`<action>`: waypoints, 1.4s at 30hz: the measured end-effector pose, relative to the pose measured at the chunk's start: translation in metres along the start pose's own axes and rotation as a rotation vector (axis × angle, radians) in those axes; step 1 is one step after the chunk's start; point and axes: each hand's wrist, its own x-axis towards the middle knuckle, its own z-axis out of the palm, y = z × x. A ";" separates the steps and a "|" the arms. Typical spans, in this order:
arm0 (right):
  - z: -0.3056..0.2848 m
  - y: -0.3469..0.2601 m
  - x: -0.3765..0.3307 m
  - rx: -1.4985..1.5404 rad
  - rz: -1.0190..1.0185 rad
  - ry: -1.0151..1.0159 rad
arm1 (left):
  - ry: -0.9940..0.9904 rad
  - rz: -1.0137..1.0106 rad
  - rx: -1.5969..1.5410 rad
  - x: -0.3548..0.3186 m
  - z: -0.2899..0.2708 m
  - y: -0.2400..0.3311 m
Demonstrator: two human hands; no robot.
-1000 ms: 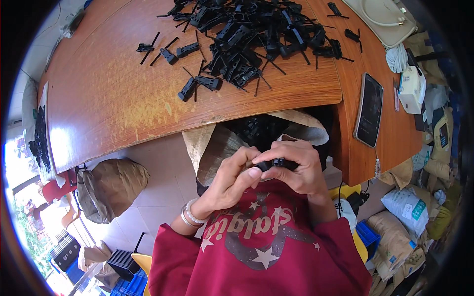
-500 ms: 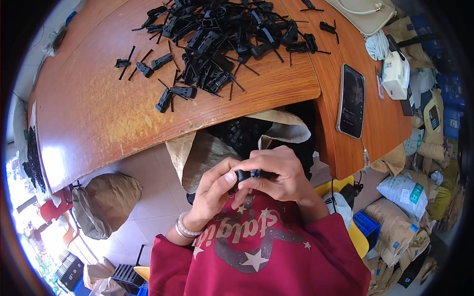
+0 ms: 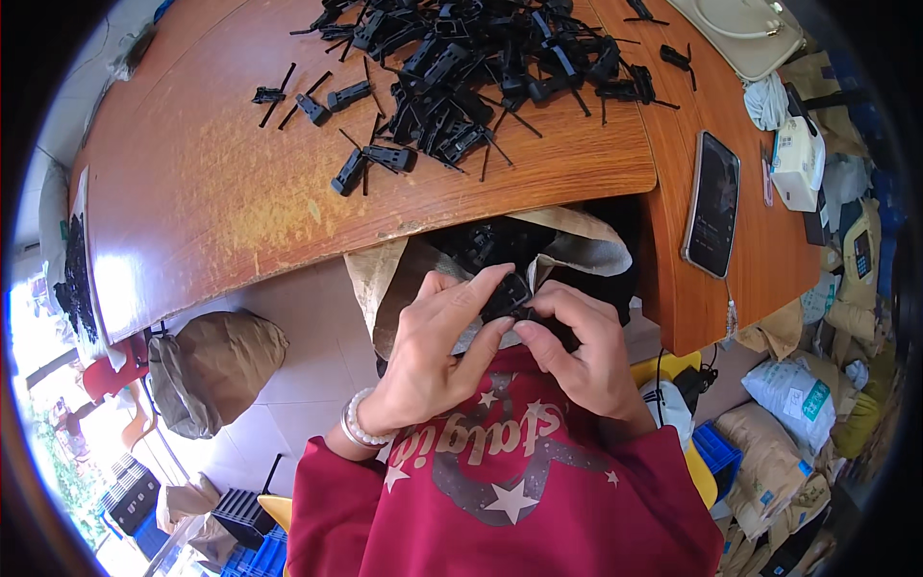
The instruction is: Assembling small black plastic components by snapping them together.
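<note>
Over my lap, in front of the table edge, both hands are on a small black plastic part (image 3: 506, 294). My left hand (image 3: 437, 351) pinches it between thumb and fingers. Thumb and bent fingers of my right hand (image 3: 588, 354) close on its lower right end, covering that side. Just beyond my fingers, an open woven sack (image 3: 608, 242) holds a heap of similar black parts (image 3: 481, 240). A large pile of black plastic parts (image 3: 447, 72) with thin protruding strips lies on the wooden table (image 3: 231, 183). Several loose ones (image 3: 348, 173) lie at its near left.
A phone (image 3: 712, 204) lies on the table's right wing, near a white tissue pack (image 3: 797, 159) and a pale handbag (image 3: 750, 37). A brown bag-covered object (image 3: 216, 370) stands at left on the floor. Packed bags (image 3: 764, 452) and a blue crate (image 3: 716, 457) crowd the right side.
My hands have moved apart and turned, so more of the black part shows between them. The view has shifted, so the table scene appears farther right.
</note>
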 end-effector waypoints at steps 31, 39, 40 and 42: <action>0.011 0.029 0.018 0.093 0.093 0.181 | -0.298 0.002 0.074 -0.002 -0.007 -0.004; 0.016 0.035 0.019 -0.015 0.061 0.165 | -0.099 0.476 0.757 0.000 -0.001 -0.019; 0.015 0.034 0.019 -0.013 0.062 0.163 | -0.101 0.496 0.784 -0.001 0.000 -0.020; 0.013 0.030 0.020 0.107 0.198 0.123 | -0.134 0.492 0.789 -0.002 0.000 -0.020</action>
